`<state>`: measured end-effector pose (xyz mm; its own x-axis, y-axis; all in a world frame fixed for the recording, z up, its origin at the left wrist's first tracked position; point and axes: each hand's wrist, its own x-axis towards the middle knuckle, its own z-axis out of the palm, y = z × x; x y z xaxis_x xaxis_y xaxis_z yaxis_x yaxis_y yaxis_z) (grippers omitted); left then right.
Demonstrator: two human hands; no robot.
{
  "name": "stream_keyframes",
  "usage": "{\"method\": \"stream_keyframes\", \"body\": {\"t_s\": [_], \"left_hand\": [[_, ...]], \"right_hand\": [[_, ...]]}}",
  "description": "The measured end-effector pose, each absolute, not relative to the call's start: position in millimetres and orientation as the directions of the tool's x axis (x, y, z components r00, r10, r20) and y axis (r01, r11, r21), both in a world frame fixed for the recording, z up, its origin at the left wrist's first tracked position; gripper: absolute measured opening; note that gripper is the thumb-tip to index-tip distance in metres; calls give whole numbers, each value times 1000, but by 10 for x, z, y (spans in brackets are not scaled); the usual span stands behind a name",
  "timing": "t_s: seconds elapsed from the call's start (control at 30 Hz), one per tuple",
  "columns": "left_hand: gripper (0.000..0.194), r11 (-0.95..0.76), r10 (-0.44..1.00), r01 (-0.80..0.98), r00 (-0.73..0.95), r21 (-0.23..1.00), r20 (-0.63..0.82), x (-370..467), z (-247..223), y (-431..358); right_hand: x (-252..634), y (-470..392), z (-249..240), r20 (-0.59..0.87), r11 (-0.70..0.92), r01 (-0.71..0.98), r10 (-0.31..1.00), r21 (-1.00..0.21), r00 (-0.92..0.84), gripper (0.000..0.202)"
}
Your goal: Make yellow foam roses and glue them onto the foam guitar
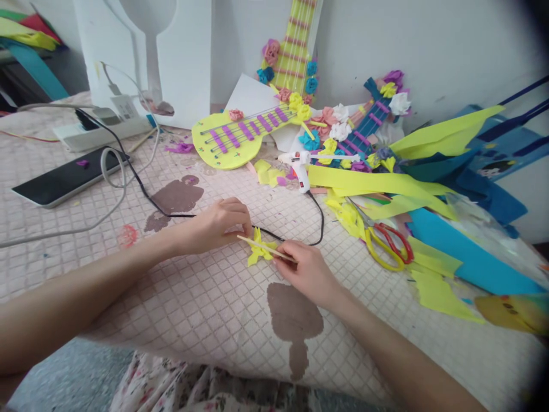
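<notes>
Fig.: L hand (218,224) pinches yellow paper flower (259,248) w/ fingers closed; R hand (309,273) closed on thin wooden stick (266,249) lying across flower; flower at frame centre on quilted cloth (206,309); glue gun (303,167) at 1 o'clock; scissors (388,240) at 3 o'clock.

One head-worn camera looks forward and down, close over the quilted surface (206,309) (a single view, so nothing overlaps), facing the white wall (450,51) beyond, corners darkened at right.
</notes>
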<state>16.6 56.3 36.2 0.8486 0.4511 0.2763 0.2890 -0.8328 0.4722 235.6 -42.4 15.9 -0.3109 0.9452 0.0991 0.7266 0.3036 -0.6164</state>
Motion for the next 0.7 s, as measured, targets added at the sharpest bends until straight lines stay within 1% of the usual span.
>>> {"method": "stream_keyframes", "body": {"t_s": [0.1, 0.23, 0.3, 0.47, 0.5, 0.6, 0.7], "left_hand": [[10, -820, 503, 327, 804, 469, 318, 177, 371, 540], [9, -783, 611, 422, 660, 457, 437, 167, 392, 498], [10, -770, 629, 423, 631, 477, 454, 170, 387, 470], [25, -778, 572, 342, 734, 527, 367, 243, 304, 373], [25, -772, 576, 352, 740, 530, 347, 261, 284, 354], [14, -754, 600, 393, 739, 526, 307, 293, 243, 319], [8, -760, 590, 393, 751, 518, 296, 290, 238, 326]], "right_hand": [[2349, -429, 149, 118, 282, 723, 956, -631, -269, 11], [2352, -453, 147, 156, 219, 706, 976, -674, -154, 13], [2348, -468, 152, 166, 195, 701, 980, -686, -110, 15], [2314, -496, 157, 160, 195, 709, 980, -678, -117, 17], [2307, -499, 155, 156, 198, 712, 980, -673, -125, 16], [2302, -506, 164, 150, 215, 713, 977, -668, -154, 14], [2334, -510, 210, 134, 228, 686, 973, -691, -189, 13]]}}
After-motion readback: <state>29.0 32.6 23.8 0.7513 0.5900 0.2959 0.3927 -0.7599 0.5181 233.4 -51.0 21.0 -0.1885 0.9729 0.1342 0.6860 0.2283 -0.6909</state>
